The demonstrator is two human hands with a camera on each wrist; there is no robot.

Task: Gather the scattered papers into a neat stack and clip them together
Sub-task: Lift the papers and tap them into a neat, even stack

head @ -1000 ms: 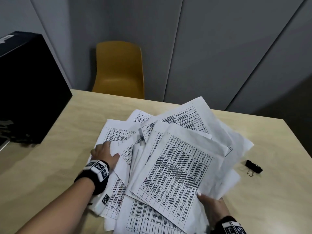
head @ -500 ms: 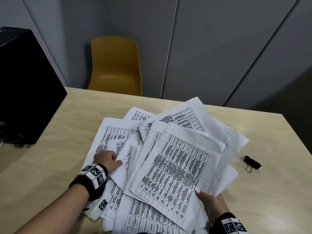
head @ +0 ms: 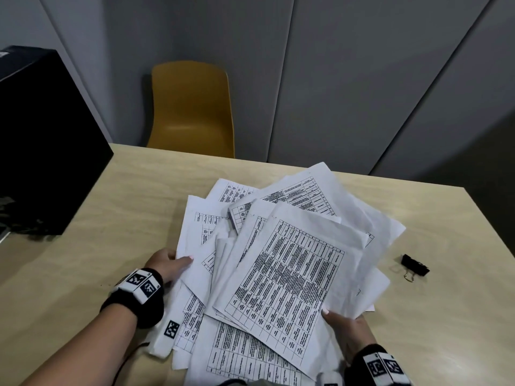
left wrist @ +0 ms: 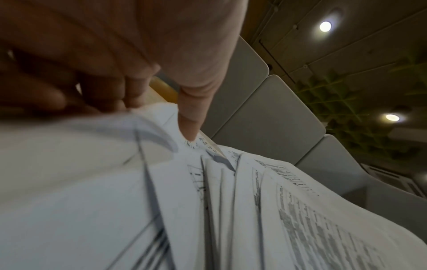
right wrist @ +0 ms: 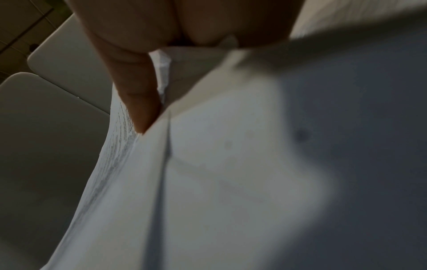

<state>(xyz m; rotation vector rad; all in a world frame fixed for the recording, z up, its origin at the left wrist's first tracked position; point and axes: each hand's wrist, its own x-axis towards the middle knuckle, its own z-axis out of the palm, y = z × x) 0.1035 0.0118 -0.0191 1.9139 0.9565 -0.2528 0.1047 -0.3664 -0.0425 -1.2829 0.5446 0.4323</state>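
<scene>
Several white printed sheets (head: 287, 277) lie in a loose, fanned pile on the wooden table (head: 133, 201). My left hand (head: 170, 264) grips the pile's left edge, thumb on top and fingers underneath. My right hand (head: 344, 328) holds the right side of the upper sheets, thumb on the top page. The left wrist view shows my thumb pressing the papers (left wrist: 231, 201). In the right wrist view my thumb pinches the paper (right wrist: 184, 182) edge. A black binder clip (head: 414, 268) lies alone on the table, right of the pile.
A large black box (head: 41, 151) stands on the table's left side. A yellow chair (head: 192, 110) sits behind the far table edge, against grey wall panels. Bare tabletop lies to the left and right of the pile.
My left hand slid from the top of the left sheets to their left edge and now grips them. The pile has drawn slightly together. The right hand keeps its hold.
</scene>
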